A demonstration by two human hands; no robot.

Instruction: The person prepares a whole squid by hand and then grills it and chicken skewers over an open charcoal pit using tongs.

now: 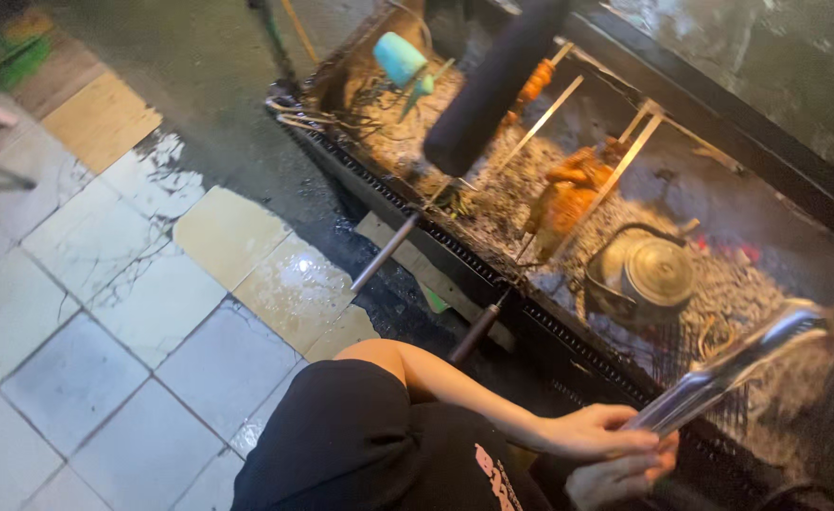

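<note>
My left hand (595, 432) is closed around the handle end of long metal tongs (734, 371), which point up and to the right over the ash bed of a long charcoal grill (492, 274). Just below it, my right hand (620, 478) is partly cut off by the frame's edge. Its fingers curl against the base of the tongs, but its grip is hidden. My bare left forearm crosses a black shirt with pink print.
A metal kettle (658, 274) sits on the coals near the tongs' tips. Roasting chicken (568, 194) hangs on spits whose metal handles (388, 251) stick out over the grill's front edge. A dark blurred cylinder (492, 85) and a turquoise object (400, 59) are farther back. Wet floor tiles (152, 312) lie to the left.
</note>
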